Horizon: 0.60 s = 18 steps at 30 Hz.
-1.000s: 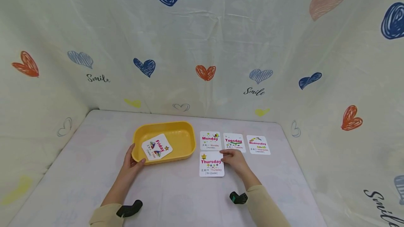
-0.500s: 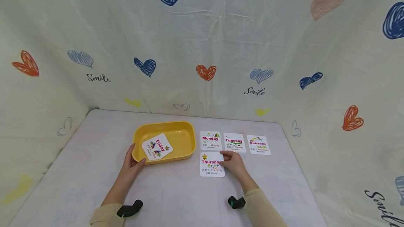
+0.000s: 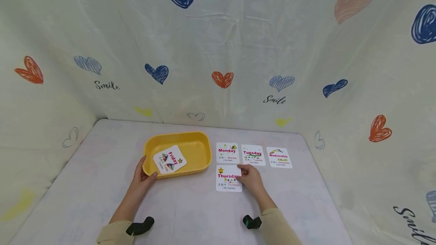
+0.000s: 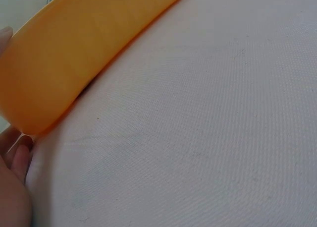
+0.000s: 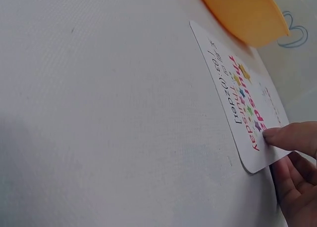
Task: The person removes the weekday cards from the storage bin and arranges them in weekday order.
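My left hand [image 3: 141,179] grips the near left corner of a yellow plastic tray [image 3: 197,152], thumb at the rim and fingers around the outside. The tray's side wall [image 4: 74,48] fills the upper left of the left wrist view. Inside lies a tilted "Friday" word card [image 3: 169,160]. With my right hand [image 3: 253,180] I pinch the right edge of the "Thursday" card [image 3: 225,181]. In the right wrist view the thumb [image 5: 285,135] presses on its printed face, fingers curled at the edge below. That card lies just below the "Monday" card [image 3: 227,153].
To the right of "Monday" in the back row are the "Tuesday" card [image 3: 253,155] and the "Wednesday" card [image 3: 279,157]. A white cloth [image 3: 190,214] covers the table. Behind it hangs a pale curtain [image 3: 245,56] printed with hearts.
The "Thursday" card has shifted very slightly toward me, away from "Monday", under my right hand. My right forearm has swung a little left. The left hand and tray have stayed put.
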Each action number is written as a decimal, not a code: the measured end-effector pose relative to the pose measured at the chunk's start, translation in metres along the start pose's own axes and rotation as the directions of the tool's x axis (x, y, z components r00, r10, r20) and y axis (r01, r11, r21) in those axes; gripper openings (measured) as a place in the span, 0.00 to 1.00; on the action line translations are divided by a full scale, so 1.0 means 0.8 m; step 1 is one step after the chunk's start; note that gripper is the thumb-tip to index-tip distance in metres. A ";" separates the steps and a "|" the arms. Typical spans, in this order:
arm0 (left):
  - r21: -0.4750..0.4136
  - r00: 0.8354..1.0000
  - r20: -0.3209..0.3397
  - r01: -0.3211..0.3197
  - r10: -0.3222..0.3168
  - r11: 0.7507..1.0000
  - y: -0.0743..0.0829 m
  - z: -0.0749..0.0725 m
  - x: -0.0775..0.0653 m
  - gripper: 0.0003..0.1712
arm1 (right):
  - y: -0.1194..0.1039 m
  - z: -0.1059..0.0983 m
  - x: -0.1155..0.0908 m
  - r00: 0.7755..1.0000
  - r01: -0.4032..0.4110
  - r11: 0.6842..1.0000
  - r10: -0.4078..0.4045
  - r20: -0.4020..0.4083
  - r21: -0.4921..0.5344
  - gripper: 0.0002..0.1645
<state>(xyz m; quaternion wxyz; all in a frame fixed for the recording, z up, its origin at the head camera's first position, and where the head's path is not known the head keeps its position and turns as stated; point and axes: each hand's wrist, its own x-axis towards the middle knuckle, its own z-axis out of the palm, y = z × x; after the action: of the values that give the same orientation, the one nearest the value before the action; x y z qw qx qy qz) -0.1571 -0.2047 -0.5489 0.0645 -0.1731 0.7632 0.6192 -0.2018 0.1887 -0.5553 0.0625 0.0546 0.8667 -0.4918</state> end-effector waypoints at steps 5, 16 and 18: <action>-0.006 1.000 0.003 0.005 -0.005 1.000 0.000 0.000 0.000 0.55 | 0.001 0.003 -0.004 0.999 0.032 0.999 -0.032 -0.012 0.004 0.27; -0.018 1.000 0.006 -0.011 0.011 1.000 0.001 0.000 -0.002 0.54 | 0.010 0.010 -0.006 0.997 0.065 0.995 -0.068 -0.044 -0.072 0.28; -0.012 1.000 0.005 -0.005 0.005 1.000 0.001 0.000 -0.002 0.54 | 0.011 0.011 -0.006 0.996 0.065 0.995 -0.069 -0.052 -0.078 0.28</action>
<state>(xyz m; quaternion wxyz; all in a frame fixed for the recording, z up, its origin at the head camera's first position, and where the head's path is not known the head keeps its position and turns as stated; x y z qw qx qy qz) -0.1560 -0.2041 -0.5482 0.0639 -0.1699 0.7597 0.6245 -0.1950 0.1852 -0.5661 0.0242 0.0364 0.8876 -0.4585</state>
